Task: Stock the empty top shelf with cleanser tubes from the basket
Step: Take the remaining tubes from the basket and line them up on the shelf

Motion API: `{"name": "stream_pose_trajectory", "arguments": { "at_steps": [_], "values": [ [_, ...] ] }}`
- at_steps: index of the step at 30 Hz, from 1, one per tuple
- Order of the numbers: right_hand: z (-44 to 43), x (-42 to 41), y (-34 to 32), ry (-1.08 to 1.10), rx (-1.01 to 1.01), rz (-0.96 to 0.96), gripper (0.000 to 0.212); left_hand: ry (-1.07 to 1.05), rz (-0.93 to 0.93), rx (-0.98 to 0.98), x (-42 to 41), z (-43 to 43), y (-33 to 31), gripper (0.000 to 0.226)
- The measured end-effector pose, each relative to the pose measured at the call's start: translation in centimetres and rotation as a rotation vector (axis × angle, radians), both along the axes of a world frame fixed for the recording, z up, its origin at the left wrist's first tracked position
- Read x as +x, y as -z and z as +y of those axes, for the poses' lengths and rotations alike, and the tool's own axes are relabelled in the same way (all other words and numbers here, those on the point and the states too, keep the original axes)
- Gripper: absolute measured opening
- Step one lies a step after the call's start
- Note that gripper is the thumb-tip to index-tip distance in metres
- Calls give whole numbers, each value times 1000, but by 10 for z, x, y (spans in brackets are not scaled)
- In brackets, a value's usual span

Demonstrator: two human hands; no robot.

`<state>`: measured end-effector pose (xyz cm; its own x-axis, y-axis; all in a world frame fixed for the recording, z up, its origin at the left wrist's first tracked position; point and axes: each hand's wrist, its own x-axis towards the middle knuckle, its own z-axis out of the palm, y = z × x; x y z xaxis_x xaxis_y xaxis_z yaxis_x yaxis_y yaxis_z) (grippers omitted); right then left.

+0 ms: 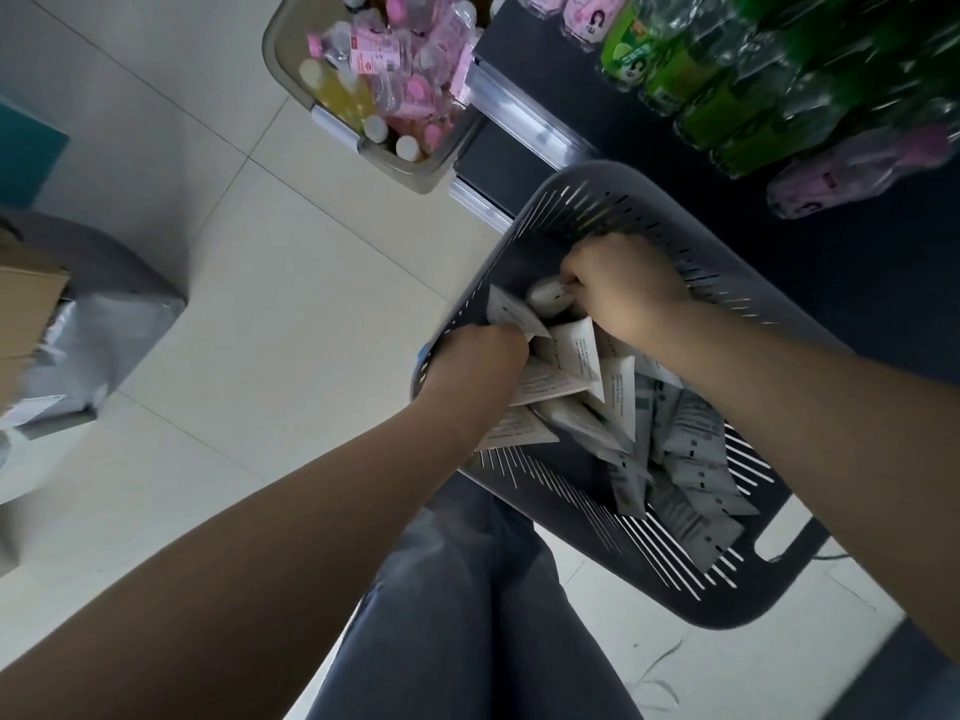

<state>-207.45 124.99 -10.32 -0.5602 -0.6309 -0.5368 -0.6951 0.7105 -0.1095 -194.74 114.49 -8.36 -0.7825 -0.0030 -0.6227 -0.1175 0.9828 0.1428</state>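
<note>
1. White cleanser tubes lie heaped in the slotted grey basket, under and between both hands.
2. The left hand, fingers curled, grips a fan of them at the basket's wall. The right hand, just beyond it, pinches one by its rounded end.
3. The step in hand appears to be gathering. Next comes a lift clear of the rim and a carry up to the top shelf, which is out of view.
4. Both forearms reach down, knuckles up. Bottled drinks lie beyond the right hand.

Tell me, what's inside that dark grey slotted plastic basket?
A loose pile of white cleanser tubes. The left hand and right hand each grip some. The floor of the basket and any lower tubes are hidden under the pile.
</note>
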Motion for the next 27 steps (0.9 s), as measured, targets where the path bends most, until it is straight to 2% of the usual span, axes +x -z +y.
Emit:
{"name": "stream_pose_trajectory", "arguments": {
  "at_steps": [7,12,22,27],
  "values": [
    [6,0,-23,47,-95,21,20,93,43,-36,1,-2,-23,28],
    [6,0,-55,62,-144,47,21,144,131,-49,2,-6,-49,23],
    [23,-4,-152,131,-217,164,22,179,243,-149,-26,-18,-135,20],
    [33,-8,-212,200,-200,181,22,172,310,-150,-42,-17,-179,25]
  ]
}}
